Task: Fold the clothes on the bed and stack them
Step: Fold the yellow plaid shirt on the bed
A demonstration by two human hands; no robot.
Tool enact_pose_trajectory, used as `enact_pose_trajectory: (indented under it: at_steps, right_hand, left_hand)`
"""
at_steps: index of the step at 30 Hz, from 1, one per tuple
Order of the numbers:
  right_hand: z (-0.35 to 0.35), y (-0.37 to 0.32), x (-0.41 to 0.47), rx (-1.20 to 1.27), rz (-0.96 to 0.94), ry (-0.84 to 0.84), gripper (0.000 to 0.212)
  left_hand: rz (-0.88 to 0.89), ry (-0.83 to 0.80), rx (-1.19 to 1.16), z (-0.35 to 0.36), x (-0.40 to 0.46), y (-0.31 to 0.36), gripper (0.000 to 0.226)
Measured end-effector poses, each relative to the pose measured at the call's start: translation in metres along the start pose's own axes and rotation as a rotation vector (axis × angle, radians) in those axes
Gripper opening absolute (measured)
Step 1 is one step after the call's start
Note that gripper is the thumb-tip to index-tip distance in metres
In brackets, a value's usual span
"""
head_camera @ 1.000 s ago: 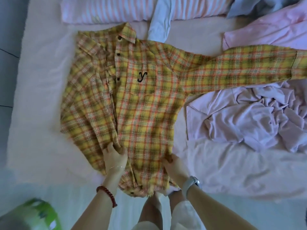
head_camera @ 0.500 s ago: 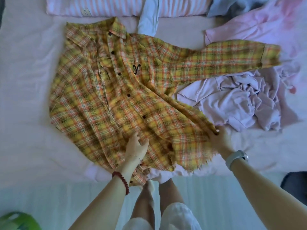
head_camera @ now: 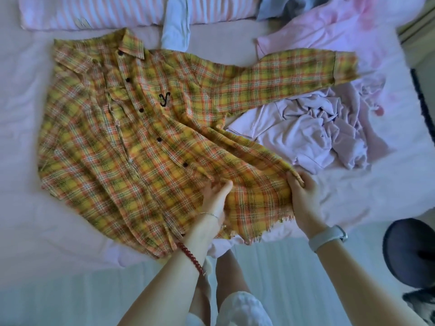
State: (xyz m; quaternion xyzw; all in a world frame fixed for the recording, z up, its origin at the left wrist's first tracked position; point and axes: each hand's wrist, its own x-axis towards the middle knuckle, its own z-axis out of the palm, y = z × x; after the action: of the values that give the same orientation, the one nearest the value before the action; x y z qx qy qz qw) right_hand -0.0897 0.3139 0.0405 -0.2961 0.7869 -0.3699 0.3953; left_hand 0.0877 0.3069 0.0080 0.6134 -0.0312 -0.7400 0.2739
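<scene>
A yellow and orange plaid shirt [head_camera: 146, 137] with a black "y" on the chest lies spread front-up on the pale pink bed [head_camera: 23, 114]. Its right sleeve stretches out toward the right over other clothes. My left hand [head_camera: 215, 198] rests on the lower front of the shirt near the button placket, fingers fairly straight. My right hand [head_camera: 302, 196] grips the shirt's lower right hem corner, fingers curled round the fabric edge.
A crumpled lilac garment [head_camera: 313, 132] lies right of the shirt, a pink garment [head_camera: 329, 31] behind it. A striped pillow [head_camera: 94, 12] and a light blue garment [head_camera: 176, 27] sit at the bed's head. A dark round object [head_camera: 409, 250] stands on the floor at right.
The shirt's lower right hem has been pulled out to the right and spread flatter. My right hand moved right with the hem; my left hand shifted onto the shirt's front.
</scene>
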Motion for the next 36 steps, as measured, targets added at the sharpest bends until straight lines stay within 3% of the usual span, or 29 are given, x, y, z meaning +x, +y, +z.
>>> enact_pose_trajectory:
  at_steps: [2, 6, 7, 10, 12, 16, 23, 27, 29, 33, 36]
  right_hand:
    - [-0.001, -0.006, -0.003, -0.049, -0.065, 0.017, 0.016]
    - [-0.002, -0.01, -0.01, -0.228, -0.174, 0.026, 0.012]
    - [-0.002, -0.008, -0.012, -0.26, -0.168, 0.017, 0.013]
    - [-0.002, -0.007, -0.021, -0.366, -0.148, -0.003, 0.017]
    - [-0.001, -0.006, -0.025, -0.402, -0.152, -0.014, 0.019]
    - [0.002, 0.003, -0.031, -0.396, -0.143, -0.064, 0.017]
    - [0.003, 0.016, -0.028, -0.191, -0.01, -0.031, 0.014]
    - [0.002, 0.009, -0.024, -0.155, -0.044, 0.084, 0.011]
    - [0.0, 0.004, -0.021, -0.191, -0.072, 0.117, 0.011]
    - [-0.007, 0.009, -0.009, -0.354, -0.045, 0.089, 0.016]
    - [-0.013, 0.025, 0.002, -0.531, -0.015, 0.04, 0.021]
  left_hand:
    - [0.056, 0.123, 0.108, -0.004, -0.004, -0.001, 0.052]
    - [0.084, 0.214, 0.094, -0.022, -0.019, 0.001, 0.034]
    - [0.092, 0.229, 0.082, -0.026, -0.024, 0.0, 0.034]
    - [0.108, 0.269, 0.108, -0.037, -0.033, -0.006, 0.065]
    - [0.097, 0.28, 0.127, -0.04, -0.037, -0.01, 0.062]
    - [0.062, 0.241, -0.015, -0.044, -0.045, -0.008, 0.005]
    - [0.265, 0.154, -0.093, -0.05, -0.057, -0.005, 0.009]
    - [0.43, 0.307, 0.185, -0.056, -0.056, -0.012, 0.027]
    - [0.477, 0.332, 0.309, -0.058, -0.058, -0.016, 0.025]
    - [0.442, 0.338, 0.512, -0.057, -0.056, -0.035, 0.035]
    - [0.268, 0.335, 0.538, -0.051, -0.053, -0.044, 0.065]
